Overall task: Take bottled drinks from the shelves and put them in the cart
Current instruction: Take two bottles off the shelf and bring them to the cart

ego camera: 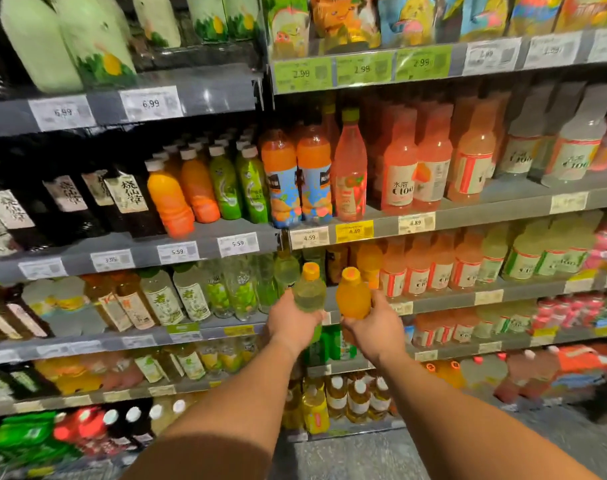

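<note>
My left hand [292,319] grips a pale yellow-green bottle [309,291] with an orange cap. My right hand [375,329] grips an orange juice bottle [353,294] with an orange cap. Both bottles are held upright, side by side, just in front of the third shelf [444,301] down. Both arms reach forward from the bottom of the view. The cart is not in view.
Grey shelves [208,91] full of bottled drinks fill the view, with price tags [309,237] along their edges. Orange and green bottles [222,188] stand on the shelf above my hands. Grey floor [364,455] lies below the lowest shelf.
</note>
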A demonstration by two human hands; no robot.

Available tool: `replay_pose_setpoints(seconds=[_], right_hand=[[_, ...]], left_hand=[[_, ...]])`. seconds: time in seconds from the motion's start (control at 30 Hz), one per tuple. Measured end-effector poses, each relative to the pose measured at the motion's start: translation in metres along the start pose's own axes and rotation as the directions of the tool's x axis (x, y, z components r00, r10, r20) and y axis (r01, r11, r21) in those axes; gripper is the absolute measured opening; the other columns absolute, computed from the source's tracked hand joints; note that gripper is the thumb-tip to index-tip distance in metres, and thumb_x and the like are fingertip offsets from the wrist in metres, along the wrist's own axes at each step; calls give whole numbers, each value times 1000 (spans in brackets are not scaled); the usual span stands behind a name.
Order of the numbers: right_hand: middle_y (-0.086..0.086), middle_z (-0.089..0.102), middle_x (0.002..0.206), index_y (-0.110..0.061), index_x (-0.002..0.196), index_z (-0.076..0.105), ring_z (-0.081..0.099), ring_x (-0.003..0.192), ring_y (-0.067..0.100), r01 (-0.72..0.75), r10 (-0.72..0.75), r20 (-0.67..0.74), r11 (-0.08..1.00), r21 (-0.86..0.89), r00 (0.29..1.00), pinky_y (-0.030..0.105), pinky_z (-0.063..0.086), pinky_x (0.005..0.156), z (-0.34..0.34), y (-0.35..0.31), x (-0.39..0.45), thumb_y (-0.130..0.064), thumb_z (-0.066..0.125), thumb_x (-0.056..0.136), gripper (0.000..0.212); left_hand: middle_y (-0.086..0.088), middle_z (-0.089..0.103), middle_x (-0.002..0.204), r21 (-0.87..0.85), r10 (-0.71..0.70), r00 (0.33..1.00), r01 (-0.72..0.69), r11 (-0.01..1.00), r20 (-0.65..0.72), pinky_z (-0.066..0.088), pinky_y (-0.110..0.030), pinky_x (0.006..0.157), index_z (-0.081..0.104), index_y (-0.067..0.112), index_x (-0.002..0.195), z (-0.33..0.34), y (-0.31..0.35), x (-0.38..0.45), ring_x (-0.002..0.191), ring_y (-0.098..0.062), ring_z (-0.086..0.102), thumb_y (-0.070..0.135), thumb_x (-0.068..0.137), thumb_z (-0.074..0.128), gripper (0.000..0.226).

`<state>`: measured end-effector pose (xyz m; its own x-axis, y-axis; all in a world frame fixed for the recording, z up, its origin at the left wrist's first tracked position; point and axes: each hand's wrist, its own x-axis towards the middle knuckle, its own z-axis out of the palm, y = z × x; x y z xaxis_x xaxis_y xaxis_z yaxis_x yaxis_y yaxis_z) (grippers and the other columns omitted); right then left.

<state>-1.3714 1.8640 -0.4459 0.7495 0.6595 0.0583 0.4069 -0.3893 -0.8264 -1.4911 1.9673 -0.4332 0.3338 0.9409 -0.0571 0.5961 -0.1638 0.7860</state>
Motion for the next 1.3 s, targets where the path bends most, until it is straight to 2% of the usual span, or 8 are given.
replay_pose_setpoints(seconds=[0.23,0.4,0.7,0.87,1.0,1.1,1.17,1.3], right_hand=[[6,68,95,-26,116,51,64,88,34,120,-120,24,993,16,992,45,53,78,33,20,81,-21,76,76,48],[4,65,94,-20,122,50,62,91,31,73,-75,22,995,70,997,39,50,80,50,29,115,-22,78,78,52],[11,68,100,-13,120,53,63,94,34,-37,37,-14,999,29,999,32,43,73,71,37,143,-30,83,74,58],[13,67,100,-9,113,50,64,93,34,-88,87,-28,996,-18,996,29,36,67,81,33,151,-28,80,77,50],[7,60,78,-14,95,33,63,78,31,-147,146,-45,989,-23,988,29,35,59,83,31,153,-28,79,80,50],[-6,42,64,-16,92,27,45,58,20,-170,167,-68,985,-38,984,28,28,51,84,29,152,-28,80,79,55],[-7,40,63,-17,92,27,43,59,20,-183,181,-72,983,-27,981,28,30,54,86,29,151,-26,80,79,55],[6,61,80,-17,97,37,63,81,33,-159,159,-55,987,7,986,29,35,63,88,25,148,-24,78,80,45]], left_hand=[[2,71,109,-114,11,994,-23,993,-105,50,-32,90,62,26,118,49,4,71,102,-21,65,23,71,85,53],[-2,68,112,-127,-55,989,37,991,-139,50,-36,96,58,23,118,77,2,99,107,-24,61,26,73,86,53],[-11,66,107,1,-181,956,187,982,-232,51,-39,75,40,17,116,108,6,115,99,-33,65,33,82,78,54],[-13,67,115,-64,-269,931,262,963,-248,50,-40,82,48,14,129,115,11,122,108,-36,62,33,80,80,61],[-11,71,105,-214,-338,905,288,933,-259,51,-35,80,61,16,101,116,14,124,100,-34,64,32,79,79,33],[-7,71,102,-206,-335,901,285,936,-274,47,-32,76,64,14,104,115,10,122,98,-33,65,38,79,79,38],[-6,71,100,-192,-326,906,281,940,-270,49,-33,76,64,15,105,115,6,120,96,-32,65,42,81,77,38],[-5,71,109,-146,-320,913,291,945,-254,51,-35,81,65,18,117,111,3,118,102,-31,64,47,83,73,45]])
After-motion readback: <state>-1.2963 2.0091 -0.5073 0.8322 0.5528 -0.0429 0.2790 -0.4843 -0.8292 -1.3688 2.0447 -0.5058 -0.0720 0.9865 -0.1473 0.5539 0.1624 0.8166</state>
